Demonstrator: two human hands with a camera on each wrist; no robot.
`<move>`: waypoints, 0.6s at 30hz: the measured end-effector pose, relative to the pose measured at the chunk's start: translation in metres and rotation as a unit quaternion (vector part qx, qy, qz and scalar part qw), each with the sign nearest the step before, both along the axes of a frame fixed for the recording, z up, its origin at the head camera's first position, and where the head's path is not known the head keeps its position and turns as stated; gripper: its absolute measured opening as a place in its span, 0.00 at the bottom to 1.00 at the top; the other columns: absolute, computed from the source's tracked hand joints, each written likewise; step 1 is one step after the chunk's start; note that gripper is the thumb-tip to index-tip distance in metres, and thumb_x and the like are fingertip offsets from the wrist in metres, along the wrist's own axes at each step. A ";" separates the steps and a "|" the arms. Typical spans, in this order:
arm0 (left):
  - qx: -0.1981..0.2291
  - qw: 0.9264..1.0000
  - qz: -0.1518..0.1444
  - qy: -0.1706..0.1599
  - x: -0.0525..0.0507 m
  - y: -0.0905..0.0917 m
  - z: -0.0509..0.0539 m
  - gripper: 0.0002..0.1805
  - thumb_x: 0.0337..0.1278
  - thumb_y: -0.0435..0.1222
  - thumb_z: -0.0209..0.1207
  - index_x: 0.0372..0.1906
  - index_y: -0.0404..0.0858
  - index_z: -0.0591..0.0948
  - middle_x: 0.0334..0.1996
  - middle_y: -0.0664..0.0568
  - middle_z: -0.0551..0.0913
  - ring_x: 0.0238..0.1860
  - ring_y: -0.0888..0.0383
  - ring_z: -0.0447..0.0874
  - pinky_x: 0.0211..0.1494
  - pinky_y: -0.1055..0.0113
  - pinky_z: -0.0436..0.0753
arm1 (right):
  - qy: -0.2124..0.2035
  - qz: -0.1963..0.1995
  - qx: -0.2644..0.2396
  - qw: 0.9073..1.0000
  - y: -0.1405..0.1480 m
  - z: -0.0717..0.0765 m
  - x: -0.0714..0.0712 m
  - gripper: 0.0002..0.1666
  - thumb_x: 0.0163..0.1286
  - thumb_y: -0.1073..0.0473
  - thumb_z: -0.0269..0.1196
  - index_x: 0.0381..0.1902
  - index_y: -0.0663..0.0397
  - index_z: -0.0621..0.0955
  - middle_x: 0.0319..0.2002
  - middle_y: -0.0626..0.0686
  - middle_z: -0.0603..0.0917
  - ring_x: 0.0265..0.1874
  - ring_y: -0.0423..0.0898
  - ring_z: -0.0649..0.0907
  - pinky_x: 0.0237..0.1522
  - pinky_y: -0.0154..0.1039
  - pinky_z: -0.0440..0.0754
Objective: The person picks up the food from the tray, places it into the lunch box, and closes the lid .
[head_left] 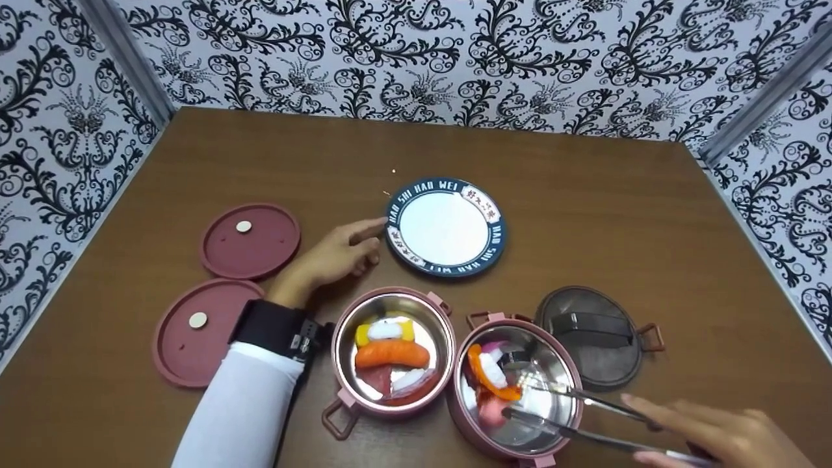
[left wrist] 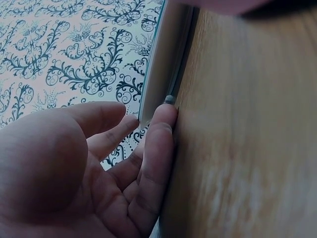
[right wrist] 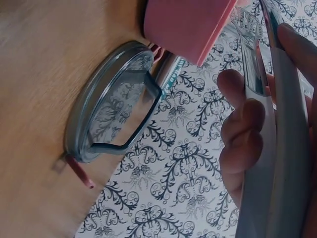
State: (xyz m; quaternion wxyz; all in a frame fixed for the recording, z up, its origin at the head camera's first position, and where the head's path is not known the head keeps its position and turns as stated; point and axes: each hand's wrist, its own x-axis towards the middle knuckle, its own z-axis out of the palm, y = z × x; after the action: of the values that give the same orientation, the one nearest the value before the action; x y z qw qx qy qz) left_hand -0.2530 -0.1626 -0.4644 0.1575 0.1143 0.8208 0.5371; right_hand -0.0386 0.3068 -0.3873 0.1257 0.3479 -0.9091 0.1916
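My left hand (head_left: 338,253) lies beside the white plate with a blue rim (head_left: 445,227), its index fingertip touching the left edge; in the left wrist view the fingers (left wrist: 158,148) are loosely bent at the rim. My right hand (head_left: 728,429) grips metal tongs (head_left: 604,439), whose spread tips reach into the right pink pot (head_left: 565,416). Inside are an orange-edged piece (head_left: 484,370), a pink ball (head_left: 493,412) and other pieces. The left pink pot (head_left: 448,325) holds a yellow-and-white piece (head_left: 385,331), an orange sausage-like piece (head_left: 392,354) and reddish pieces.
Two dark pink lids (head_left: 260,250) with white knobs lie at the left, the nearer one partly under my left forearm. A dark lid (head_left: 591,364) with a handle rests behind the right pot. Patterned panels (head_left: 422,58) stand around the brown table (head_left: 585,175).
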 end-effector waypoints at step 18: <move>0.016 1.000 0.008 -0.010 -0.001 0.002 -0.002 0.26 0.77 0.35 0.48 0.76 0.47 0.66 0.35 0.43 0.83 0.31 0.57 0.79 0.35 0.68 0.82 | 0.138 -0.150 -0.003 0.979 0.029 -0.010 -0.074 0.34 0.49 0.51 0.77 0.55 0.57 0.85 0.27 0.56 0.87 0.18 0.39 0.77 0.19 0.35 0.75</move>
State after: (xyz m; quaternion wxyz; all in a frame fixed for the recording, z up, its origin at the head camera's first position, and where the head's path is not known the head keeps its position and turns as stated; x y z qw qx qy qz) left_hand -0.2542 -0.1608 -0.4665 0.1592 0.1049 0.8111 0.5529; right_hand -0.1123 0.3360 -0.3976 0.2780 0.2299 -0.9245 0.1230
